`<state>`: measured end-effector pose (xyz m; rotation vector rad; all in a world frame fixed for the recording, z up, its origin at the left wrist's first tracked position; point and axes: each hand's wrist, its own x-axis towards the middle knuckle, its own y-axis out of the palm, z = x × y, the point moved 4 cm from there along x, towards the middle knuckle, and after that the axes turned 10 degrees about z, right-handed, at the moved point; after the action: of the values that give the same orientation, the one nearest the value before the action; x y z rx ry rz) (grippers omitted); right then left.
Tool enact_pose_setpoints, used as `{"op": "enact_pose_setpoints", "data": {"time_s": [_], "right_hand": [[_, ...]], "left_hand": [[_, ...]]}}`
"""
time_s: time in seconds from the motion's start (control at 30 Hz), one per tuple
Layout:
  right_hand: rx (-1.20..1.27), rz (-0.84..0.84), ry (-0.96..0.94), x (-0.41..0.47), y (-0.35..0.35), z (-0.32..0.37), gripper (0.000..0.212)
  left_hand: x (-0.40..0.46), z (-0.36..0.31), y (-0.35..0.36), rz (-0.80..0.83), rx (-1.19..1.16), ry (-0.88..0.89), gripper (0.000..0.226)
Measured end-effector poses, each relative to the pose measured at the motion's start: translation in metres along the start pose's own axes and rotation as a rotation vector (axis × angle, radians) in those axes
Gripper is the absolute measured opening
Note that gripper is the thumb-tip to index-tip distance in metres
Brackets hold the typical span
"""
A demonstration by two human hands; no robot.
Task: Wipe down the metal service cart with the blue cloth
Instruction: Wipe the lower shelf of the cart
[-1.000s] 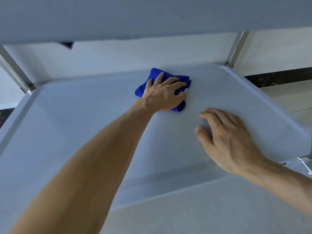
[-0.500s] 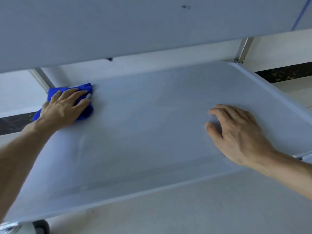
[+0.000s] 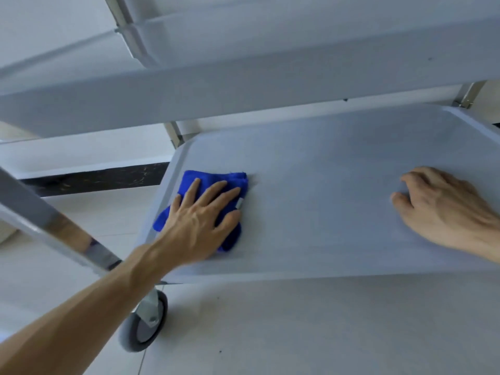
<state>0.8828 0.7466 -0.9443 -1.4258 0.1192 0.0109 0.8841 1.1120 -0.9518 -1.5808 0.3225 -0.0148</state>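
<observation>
- I see the blue cloth [image 3: 208, 201] lying bunched on the lower shelf [image 3: 338, 190] of the metal service cart [image 3: 243, 85], near its left rim.
- My left hand [image 3: 201, 223] lies flat on top of the cloth, fingers spread, pressing rather than gripping it.
- My right hand [image 3: 443, 209] rests loosely curled on the bare shelf, well apart from the cloth, holding nothing.
- I count one cloth, two hands, and one caster wheel [image 3: 143, 324] in view.

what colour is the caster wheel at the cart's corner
Grey: the caster wheel has a grey tyre and a metal bracket, seen in the head view.
</observation>
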Motion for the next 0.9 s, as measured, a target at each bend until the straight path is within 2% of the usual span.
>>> {"op": "enact_pose_setpoints", "data": {"time_s": [0.1,0.17,0.23,0.3,0.5,0.7,0.9], "right_hand": [[0.037,0.042,-0.171,0.0,-0.002,0.038,0.057],[0.008,0.093,-0.274,-0.004,0.007,0.062,0.069],[-0.021,0.135,-0.29,-0.006,0.02,0.071,0.081],[-0.028,0.098,-0.3,-0.003,0.026,0.071,0.087],[-0.018,0.022,-0.339,-0.008,0.026,0.073,0.073],[-0.038,0.008,-0.319,-0.003,0.027,0.071,0.069],[-0.009,0.045,-0.303,-0.001,0.029,0.068,0.077]], "left_hand": [[-0.022,-0.003,0.005,0.02,0.062,0.049,0.077],[-0.024,-0.003,0.003,-0.004,-0.013,0.015,0.075],[-0.017,-0.001,-0.001,-0.047,-0.086,-0.016,0.073],[0.001,0.005,-0.005,-0.075,-0.101,-0.026,0.073],[0.098,0.04,-0.019,-0.077,-0.141,-0.163,0.051],[0.159,0.059,-0.032,-0.07,-0.179,-0.232,0.052],[0.157,0.066,-0.031,-0.022,-0.16,-0.232,0.056]]}}
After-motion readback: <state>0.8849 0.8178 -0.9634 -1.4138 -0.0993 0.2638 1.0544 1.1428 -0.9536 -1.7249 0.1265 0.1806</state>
